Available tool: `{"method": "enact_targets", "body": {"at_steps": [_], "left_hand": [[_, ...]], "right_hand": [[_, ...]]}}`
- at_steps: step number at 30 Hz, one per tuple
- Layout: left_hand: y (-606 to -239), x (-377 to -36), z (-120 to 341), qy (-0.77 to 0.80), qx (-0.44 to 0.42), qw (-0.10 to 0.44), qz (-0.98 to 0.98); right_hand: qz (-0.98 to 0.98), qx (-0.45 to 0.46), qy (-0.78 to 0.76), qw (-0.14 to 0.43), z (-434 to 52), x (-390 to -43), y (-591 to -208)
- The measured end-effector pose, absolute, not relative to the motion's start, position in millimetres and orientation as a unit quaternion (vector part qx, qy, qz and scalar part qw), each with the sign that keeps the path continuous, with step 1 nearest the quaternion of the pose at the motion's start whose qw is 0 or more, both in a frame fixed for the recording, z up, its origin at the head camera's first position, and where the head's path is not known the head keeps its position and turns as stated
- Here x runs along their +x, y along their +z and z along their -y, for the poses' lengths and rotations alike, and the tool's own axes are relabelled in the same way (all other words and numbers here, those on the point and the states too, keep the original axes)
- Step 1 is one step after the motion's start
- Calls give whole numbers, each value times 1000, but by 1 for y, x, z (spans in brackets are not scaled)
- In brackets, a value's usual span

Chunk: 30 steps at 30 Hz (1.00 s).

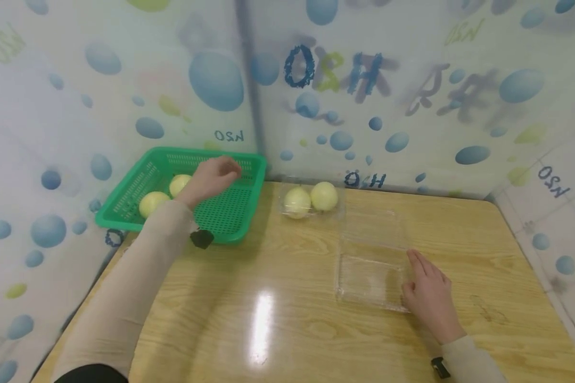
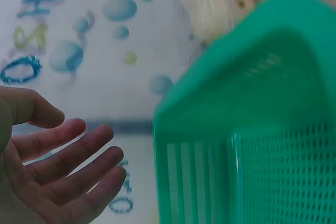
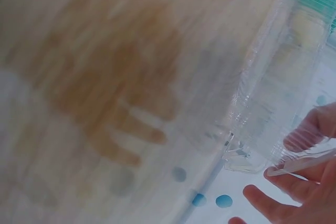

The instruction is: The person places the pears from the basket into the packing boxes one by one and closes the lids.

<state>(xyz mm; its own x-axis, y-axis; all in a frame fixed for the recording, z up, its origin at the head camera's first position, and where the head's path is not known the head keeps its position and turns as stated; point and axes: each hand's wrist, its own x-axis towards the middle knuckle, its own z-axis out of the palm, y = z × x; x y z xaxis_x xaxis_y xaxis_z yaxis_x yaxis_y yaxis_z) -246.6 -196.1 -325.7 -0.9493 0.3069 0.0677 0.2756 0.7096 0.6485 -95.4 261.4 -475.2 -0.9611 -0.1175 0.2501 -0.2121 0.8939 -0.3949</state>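
My left hand (image 1: 216,178) is held over the green plastic basket (image 1: 253,205), fingers loosely spread with nothing in them. In the left wrist view that hand (image 2: 65,174) appears beside the basket's rim (image 2: 184,95). Two pale yellow round fruits (image 1: 154,203) lie in the basket's left part, one partly covered by my forearm. At the right, my right hand (image 1: 430,292) grips the side edge of an opened clear plastic box (image 1: 371,281). The right wrist view shows the thumb and fingers (image 3: 302,187) on either side of its thin wall.
Behind the opened box, by the back wall, a second clear plastic box (image 1: 281,206) holds two pale yellow round fruits (image 1: 324,196). The wooden table (image 1: 220,319) meets a bubble-printed curtain (image 1: 287,122) at the back and sides.
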Motion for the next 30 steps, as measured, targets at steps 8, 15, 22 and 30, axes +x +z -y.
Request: {"method": "enact_targets", "body": {"at_steps": [8,15,22,30], "left_hand": [[-316,-266,229,333,107,72,-934],[-326,-282,260,316,67,102,-941],[-338,-295,280,237,48,138,-961],[-360,-297,289,244,1,176,-954]], "right_hand": [[966,78,221,107,-261,-94,-478],[966,81,221,107,-262,-95,-479],[967,74,220,107,-264,-98,-475],[966,76,223,110,-262,-99,-476]]}}
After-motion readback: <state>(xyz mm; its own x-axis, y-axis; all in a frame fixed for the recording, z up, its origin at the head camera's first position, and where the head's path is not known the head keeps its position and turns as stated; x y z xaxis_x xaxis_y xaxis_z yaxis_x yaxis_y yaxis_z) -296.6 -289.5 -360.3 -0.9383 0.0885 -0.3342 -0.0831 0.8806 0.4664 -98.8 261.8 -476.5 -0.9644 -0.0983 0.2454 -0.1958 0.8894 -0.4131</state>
